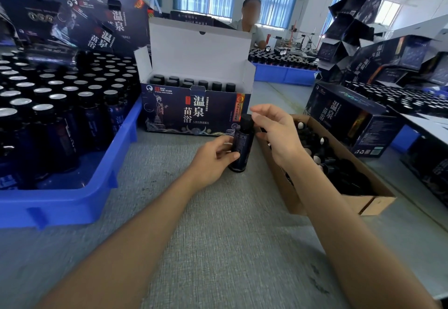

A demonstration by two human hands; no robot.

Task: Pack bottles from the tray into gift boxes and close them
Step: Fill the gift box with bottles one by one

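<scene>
Head view: left hand [213, 158] grips 1 dark bottle [242, 143] round its lower body, thumb on the near side, fingers wrapped behind. The bottle is upright with a slight tilt and its base sits on or just above the tabletop [218, 236]; can't tell which. Black cap is on it.

Right hand [276, 131] is just right of the cap, fingers loosely spread and curved toward it, holding nothing. Can't tell if a fingertip touches the cap.

Straight ahead of both hands: open gift box [194, 112], lid flap standing up, side flaps out, black-capped bottles inside in rows. It is near the held bottle but apart from it.

Left of the left hand: blue tray [72, 202] packed with silver-topped bottles [48, 114]. Beyond it, stacked gift boxes [97, 17].

Right of the right hand, directly under the wrist: cardboard carton [363, 202] of loose dark caps. Further right, a closed gift box [344, 114].

Far ahead: a 2nd blue tray [283, 74] of bottles, and a person [249, 24] seated across the tabletop.
</scene>
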